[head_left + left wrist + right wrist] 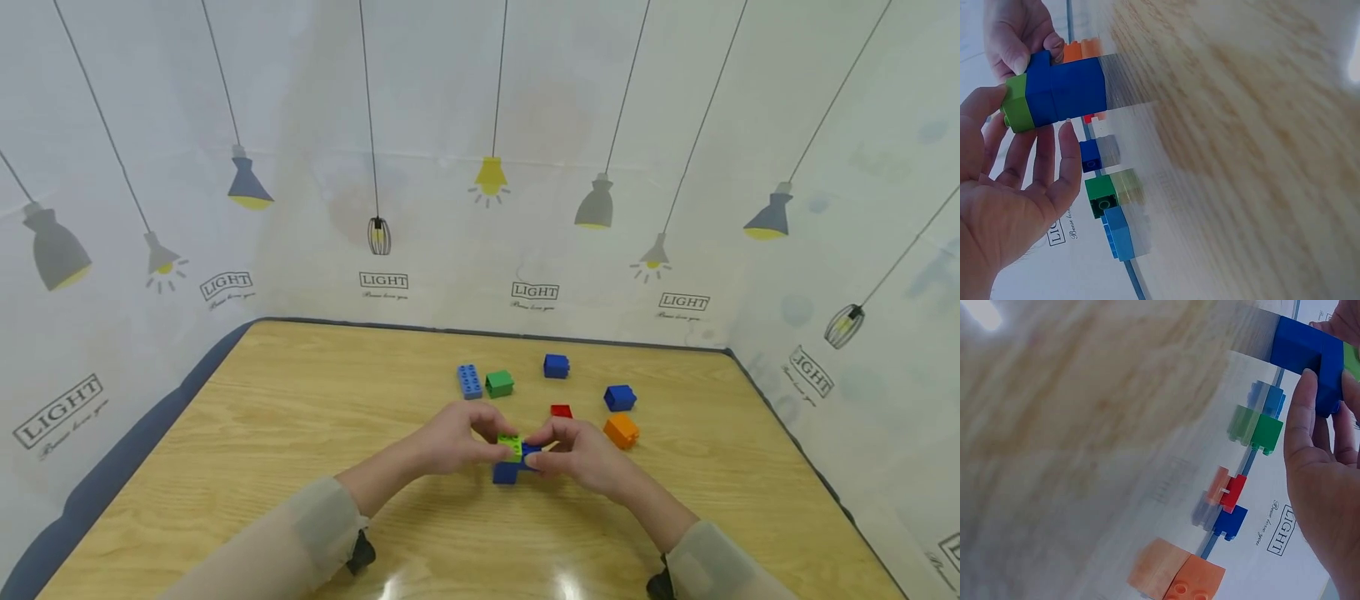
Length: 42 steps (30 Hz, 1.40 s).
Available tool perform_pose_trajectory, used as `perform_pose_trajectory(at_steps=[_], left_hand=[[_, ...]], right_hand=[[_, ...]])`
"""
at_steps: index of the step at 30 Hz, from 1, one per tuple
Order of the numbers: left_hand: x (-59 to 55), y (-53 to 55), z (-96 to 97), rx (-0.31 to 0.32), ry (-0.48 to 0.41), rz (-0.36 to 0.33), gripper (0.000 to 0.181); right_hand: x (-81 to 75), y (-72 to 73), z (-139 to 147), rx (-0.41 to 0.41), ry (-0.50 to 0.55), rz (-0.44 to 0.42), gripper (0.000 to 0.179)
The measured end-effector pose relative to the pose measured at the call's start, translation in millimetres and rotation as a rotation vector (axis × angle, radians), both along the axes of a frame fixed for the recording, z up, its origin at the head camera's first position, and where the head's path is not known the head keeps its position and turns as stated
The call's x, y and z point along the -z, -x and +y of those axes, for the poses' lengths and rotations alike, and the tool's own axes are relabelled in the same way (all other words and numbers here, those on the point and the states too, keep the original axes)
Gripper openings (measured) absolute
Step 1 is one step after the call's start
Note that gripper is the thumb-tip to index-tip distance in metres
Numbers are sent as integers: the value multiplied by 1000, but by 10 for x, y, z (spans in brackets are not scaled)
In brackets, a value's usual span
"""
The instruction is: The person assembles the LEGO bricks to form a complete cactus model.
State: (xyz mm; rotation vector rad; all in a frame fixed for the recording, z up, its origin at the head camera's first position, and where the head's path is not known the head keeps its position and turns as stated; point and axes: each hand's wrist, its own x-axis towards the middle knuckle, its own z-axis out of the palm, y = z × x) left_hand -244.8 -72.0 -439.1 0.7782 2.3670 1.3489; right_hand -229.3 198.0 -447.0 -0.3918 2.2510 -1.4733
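Observation:
Near the middle of the table stands a small stack of toy building bricks. At its base are dark blue bricks [1069, 90], upright on the wood. Another blue brick [1330, 378] sits higher and juts out to the right. A lime green brick [510, 448] caps the left side of the stack. My left hand [459, 439] pinches the lime green brick between thumb and fingers, its other fingers spread along the stack's far side. The jutting blue brick is pinched by my right hand [588, 457], whose fingers cover part of it.
Loose bricks lie beyond my hands on the wooden table [315, 383]: light blue [469, 382], green [499, 384], two dark blue [556, 367], a partly hidden red one [561, 411] and orange [621, 432]. A lamp-printed cloth [435, 300] surrounds the table's back and sides.

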Motion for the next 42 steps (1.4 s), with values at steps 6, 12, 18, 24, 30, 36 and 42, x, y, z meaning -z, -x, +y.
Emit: perform_pose_trajectory(at_steps=[6, 12, 18, 24, 30, 36, 42], left_hand=[[-14, 3, 4, 7, 10, -2, 22], [-6, 15, 4, 12, 5, -2, 21], [-4, 19, 27, 18, 1, -4, 21], [-18, 4, 20, 11, 0, -6, 21], [-36, -2, 22, 1, 1, -1, 21], [-37, 6, 34, 3, -6, -15, 22], [-30, 17, 17, 35, 9, -1, 21]], right_hand=[[14, 5, 2, 8, -1, -6, 29], [15, 9, 1, 8, 12, -18, 27], [2, 4, 25, -9, 33, -21, 27], [17, -4, 15, -17, 27, -19, 29], [17, 19, 18, -8, 18, -21, 28], [1, 29, 36, -16, 30, -21, 29], [26, 24, 32, -29, 50, -24, 27]])
